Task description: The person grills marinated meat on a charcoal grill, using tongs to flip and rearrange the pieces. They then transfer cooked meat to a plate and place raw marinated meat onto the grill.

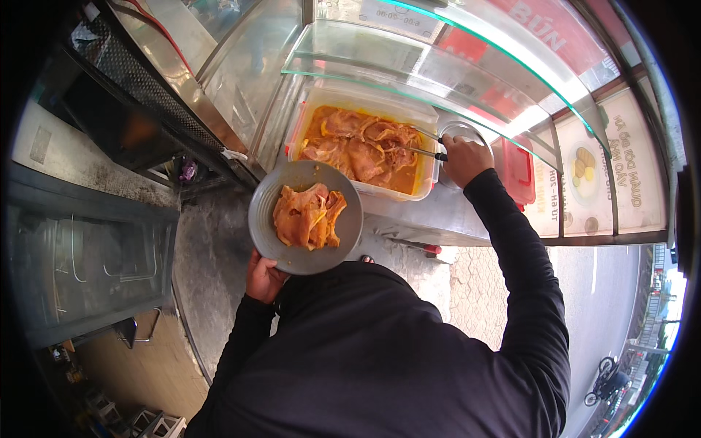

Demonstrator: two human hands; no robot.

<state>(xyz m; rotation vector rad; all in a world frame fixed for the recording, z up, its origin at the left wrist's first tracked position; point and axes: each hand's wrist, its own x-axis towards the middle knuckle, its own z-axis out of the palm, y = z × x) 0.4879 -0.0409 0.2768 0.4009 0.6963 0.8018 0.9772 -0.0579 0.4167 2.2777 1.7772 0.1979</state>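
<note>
My left hand (265,276) grips the near rim of a round grey plate (263,219). Several pieces of raw marinated meat (302,216) are heaped on that plate. In my right hand (465,159) is a pair of metal tongs (424,154) with dark grips. Its jaws reach into a clear plastic tub (378,191), touching the marinated meat slices (367,156) at the right side. Orange marinade surrounds the slices. Whether the jaws pinch a slice cannot be made out.
Glass shelves (416,82) overhang the tub. A round metal lid or dish (465,131) and a red-lidded container (517,172) stand to its right on the steel counter (405,213). A dark perforated metal grill housing (148,93) is at the left. Beyond the stall, a motorbike (607,380) is on the road.
</note>
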